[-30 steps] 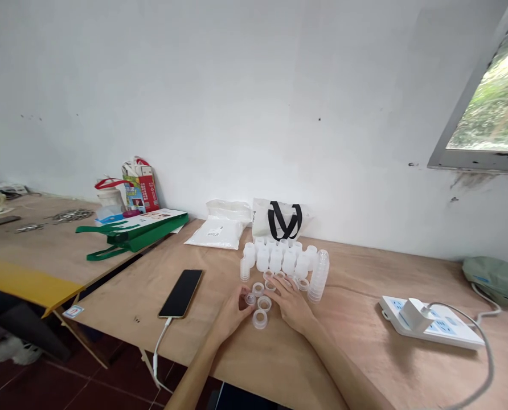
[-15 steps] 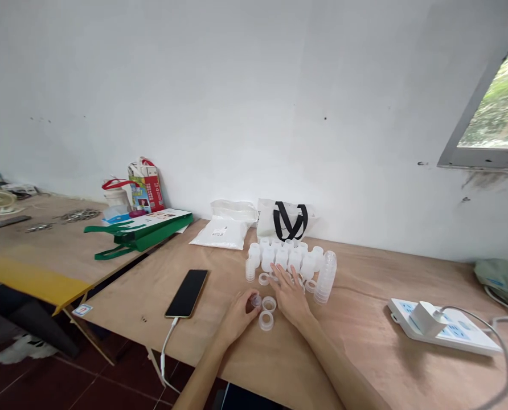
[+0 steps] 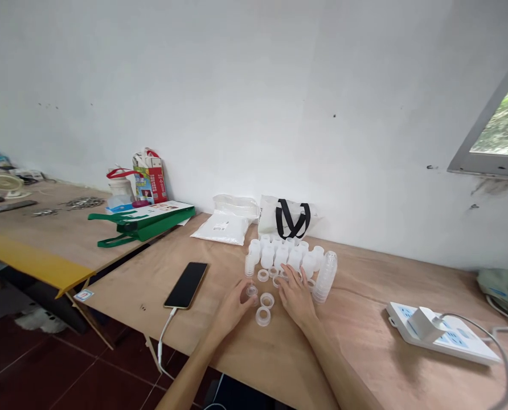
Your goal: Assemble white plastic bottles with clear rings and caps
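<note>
Fingers (image 3: 241,297) of the left hand (image 3: 230,312) curl inward against a small clear plastic piece (image 3: 251,291), which stands just at their tips; whether they are pinching it or only touching it is too small to tell. The right hand (image 3: 295,297) lies flat and relaxed on the bench (image 3: 356,336), its fingers spread and gripping nothing, their tips reaching in among the clear plastic rings (image 3: 266,300). The rings lie scattered between the two hands, with one pair nearest the person and others just in front of the rows, perhaps set there to stay within easy reach of both hands.

Just beyond stands a tight cluster of translucent plastic bottle bodies (image 3: 282,256), upright and shoulder to shoulder, probably grouped so that they stay together. A tall nested stack of clear cups (image 3: 324,277) lies on its side to the right, and a shorter stack (image 3: 249,265) stands to the left.

A smartphone (image 3: 186,285) lies face up to the left, its white charging cable (image 3: 164,336) running over the bench edge. To the right, a white power strip (image 3: 444,336) carries a plugged-in adapter (image 3: 422,323). Against the wall sit a white packet (image 3: 220,229) and a white bag with black handles (image 3: 279,219), while a green bag (image 3: 143,226) lies on the neighbouring table.
</note>
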`<state>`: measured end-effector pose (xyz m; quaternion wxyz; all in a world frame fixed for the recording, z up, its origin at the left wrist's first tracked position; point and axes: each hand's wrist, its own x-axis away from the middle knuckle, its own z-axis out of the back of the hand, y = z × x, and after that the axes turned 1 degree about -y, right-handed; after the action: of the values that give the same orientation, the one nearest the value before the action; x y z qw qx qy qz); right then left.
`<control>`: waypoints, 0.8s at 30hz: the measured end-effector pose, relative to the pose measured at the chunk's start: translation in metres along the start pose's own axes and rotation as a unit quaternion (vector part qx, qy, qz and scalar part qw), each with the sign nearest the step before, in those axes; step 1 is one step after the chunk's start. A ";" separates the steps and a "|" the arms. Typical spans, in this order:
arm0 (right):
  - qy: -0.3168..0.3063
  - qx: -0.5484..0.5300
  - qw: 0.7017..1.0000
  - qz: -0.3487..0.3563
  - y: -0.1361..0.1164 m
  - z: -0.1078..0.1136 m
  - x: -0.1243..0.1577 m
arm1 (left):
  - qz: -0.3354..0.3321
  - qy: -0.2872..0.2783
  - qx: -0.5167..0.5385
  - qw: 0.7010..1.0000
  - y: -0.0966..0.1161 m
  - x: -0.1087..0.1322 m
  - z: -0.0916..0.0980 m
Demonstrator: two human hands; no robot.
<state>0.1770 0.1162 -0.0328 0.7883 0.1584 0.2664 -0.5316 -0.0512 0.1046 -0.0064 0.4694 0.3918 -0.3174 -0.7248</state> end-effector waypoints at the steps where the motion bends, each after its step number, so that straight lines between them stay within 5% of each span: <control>1: -0.001 -0.003 1.000 -0.001 -0.001 0.001 0.000 | -0.006 0.014 -0.009 1.000 0.004 0.000 0.004; 5: -0.001 -0.018 1.000 -0.006 -0.002 0.003 0.001 | 0.006 0.003 -0.052 0.999 0.011 0.003 0.022; 11: 0.006 -0.034 0.999 -0.004 -0.005 0.003 0.001 | 0.050 -0.182 -0.078 0.979 0.005 0.016 0.023; 18: 0.037 -0.040 0.997 0.052 -0.010 0.019 -0.001 | 0.043 -0.180 -0.061 0.981 0.002 0.015 0.017; 21: 0.131 -0.040 0.989 0.049 -0.003 0.040 -0.004 | 0.034 -0.162 -0.080 0.983 0.000 0.016 0.019; 24: 0.281 -0.039 0.958 -0.039 0.013 0.068 -0.009 | 0.053 -0.146 -0.119 0.981 0.002 0.019 0.022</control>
<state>0.2036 0.0916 0.0267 0.6658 0.2604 0.5038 -0.4849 -0.0745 0.0880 0.0007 0.4991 0.2056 -0.3148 -0.7807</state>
